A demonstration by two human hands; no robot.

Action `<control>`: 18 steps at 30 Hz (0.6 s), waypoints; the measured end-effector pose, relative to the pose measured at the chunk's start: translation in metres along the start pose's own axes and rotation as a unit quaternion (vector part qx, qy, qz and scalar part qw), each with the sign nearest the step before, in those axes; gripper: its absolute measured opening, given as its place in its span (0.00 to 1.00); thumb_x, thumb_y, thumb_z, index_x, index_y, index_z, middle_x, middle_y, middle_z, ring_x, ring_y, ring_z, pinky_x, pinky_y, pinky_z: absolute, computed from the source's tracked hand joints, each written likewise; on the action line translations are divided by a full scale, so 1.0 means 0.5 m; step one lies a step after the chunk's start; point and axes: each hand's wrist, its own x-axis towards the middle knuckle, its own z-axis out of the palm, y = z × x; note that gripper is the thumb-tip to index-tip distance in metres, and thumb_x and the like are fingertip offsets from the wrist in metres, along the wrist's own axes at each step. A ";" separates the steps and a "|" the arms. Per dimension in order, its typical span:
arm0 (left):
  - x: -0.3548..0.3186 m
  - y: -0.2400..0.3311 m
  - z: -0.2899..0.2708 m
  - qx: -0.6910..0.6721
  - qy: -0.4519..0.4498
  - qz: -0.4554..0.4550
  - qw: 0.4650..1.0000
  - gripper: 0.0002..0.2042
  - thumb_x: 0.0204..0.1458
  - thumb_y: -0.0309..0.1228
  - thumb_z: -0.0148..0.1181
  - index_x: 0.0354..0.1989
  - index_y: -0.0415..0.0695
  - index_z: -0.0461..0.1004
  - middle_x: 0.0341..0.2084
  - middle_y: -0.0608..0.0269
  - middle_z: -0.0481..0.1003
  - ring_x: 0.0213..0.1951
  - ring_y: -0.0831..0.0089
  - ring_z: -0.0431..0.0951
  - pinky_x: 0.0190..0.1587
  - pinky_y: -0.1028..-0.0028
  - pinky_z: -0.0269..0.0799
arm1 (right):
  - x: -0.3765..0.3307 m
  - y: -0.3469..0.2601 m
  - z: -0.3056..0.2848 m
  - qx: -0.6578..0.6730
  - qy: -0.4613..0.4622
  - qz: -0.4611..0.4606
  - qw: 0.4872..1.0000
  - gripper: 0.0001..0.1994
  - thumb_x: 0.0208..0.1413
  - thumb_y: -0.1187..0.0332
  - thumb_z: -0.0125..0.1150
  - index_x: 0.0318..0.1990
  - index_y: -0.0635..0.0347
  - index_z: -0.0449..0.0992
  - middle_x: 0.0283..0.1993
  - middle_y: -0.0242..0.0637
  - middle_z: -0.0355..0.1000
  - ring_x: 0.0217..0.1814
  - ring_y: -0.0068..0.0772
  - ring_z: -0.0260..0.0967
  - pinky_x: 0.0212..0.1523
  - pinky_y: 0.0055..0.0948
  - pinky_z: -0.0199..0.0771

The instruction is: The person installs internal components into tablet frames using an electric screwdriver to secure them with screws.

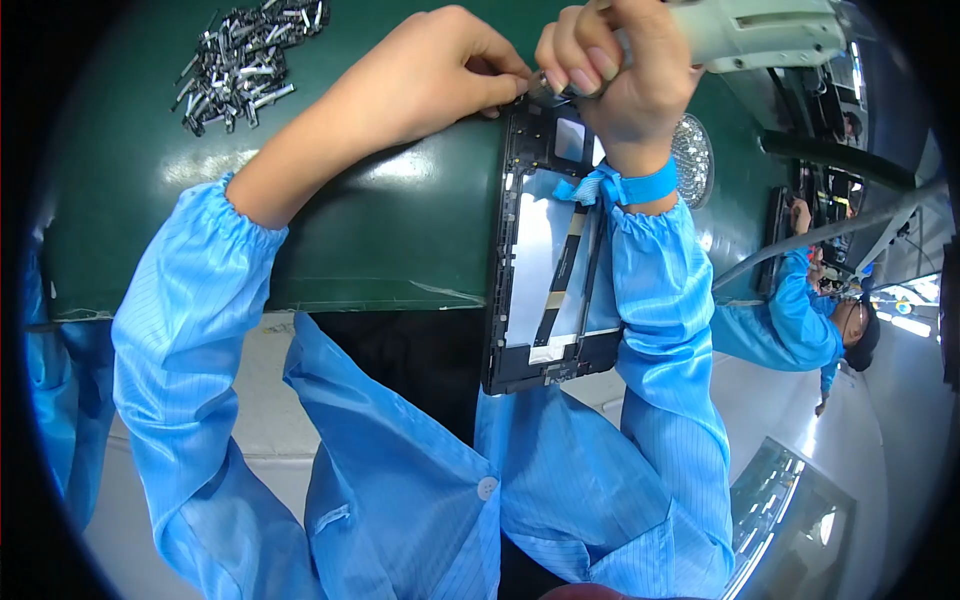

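Note:
A black tablet-like device frame (500,250) with a pale silvery inside and a dark flat cable lies over the table's near edge, reaching toward my body. At its far left corner my left hand (440,75) is closed, thumb and index fingertip pinched at a small dark spot; what they hold is too small to name. My right hand (630,80) is wrapped round the metal front of a pale green electric screwdriver (755,35), just above the frame's far end. The screwdriver's tip is hidden by my fingers. A blue wrist strap (645,187) circles my right wrist.
A pile of small black-and-silver parts (245,65) lies at the far left of the green table (390,225). Beyond my right wrist stands a round, clear textured dish (693,160). A grey cable (830,230) crosses at the right, where another person (790,325) in blue works.

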 end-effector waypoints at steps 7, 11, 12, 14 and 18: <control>-0.131 0.048 0.074 0.250 0.156 0.125 0.947 0.13 0.53 0.35 0.65 0.41 0.39 0.79 0.38 0.50 0.79 0.39 0.58 0.79 0.43 0.65 0.74 | -0.012 -0.004 0.011 -0.015 0.040 0.006 0.999 0.08 0.64 0.72 0.58 0.32 0.61 0.70 0.14 0.27 0.58 0.09 0.19 0.53 0.13 0.23 0.59; -0.288 0.131 0.217 0.281 -0.010 0.126 0.951 0.35 0.42 0.52 0.71 0.57 0.44 0.74 0.63 0.42 0.64 0.59 0.25 0.63 0.58 0.37 0.62 | -0.015 -0.028 0.015 -0.021 0.032 -0.017 0.999 0.13 0.64 0.71 0.60 0.25 0.59 0.68 0.13 0.26 0.59 0.10 0.19 0.55 0.13 0.23 0.59; -0.294 0.123 0.242 0.289 -0.015 0.124 0.949 0.35 0.42 0.52 0.71 0.57 0.44 0.74 0.63 0.42 0.64 0.59 0.25 0.63 0.58 0.37 0.62 | -0.012 -0.030 0.012 -0.006 0.008 -0.014 1.000 0.13 0.63 0.71 0.60 0.25 0.59 0.69 0.14 0.26 0.60 0.10 0.19 0.55 0.13 0.22 0.59; -0.299 0.097 0.281 0.370 0.000 0.124 0.921 0.41 0.43 0.56 0.69 0.63 0.44 0.69 0.67 0.38 0.56 0.62 0.19 0.56 0.62 0.35 0.57 | -0.003 -0.036 -0.008 0.034 -0.028 0.013 0.999 0.11 0.62 0.70 0.62 0.27 0.59 0.71 0.16 0.26 0.63 0.11 0.18 0.57 0.14 0.21 0.60; -0.308 0.089 0.297 0.375 -0.003 0.097 0.922 0.45 0.42 0.53 0.72 0.68 0.45 0.63 0.68 0.34 0.54 0.64 0.19 0.53 0.60 0.33 0.59 | 0.003 -0.048 -0.006 0.009 -0.041 0.012 0.999 0.07 0.60 0.68 0.66 0.35 0.61 0.76 0.21 0.27 0.69 0.15 0.15 0.63 0.15 0.18 0.61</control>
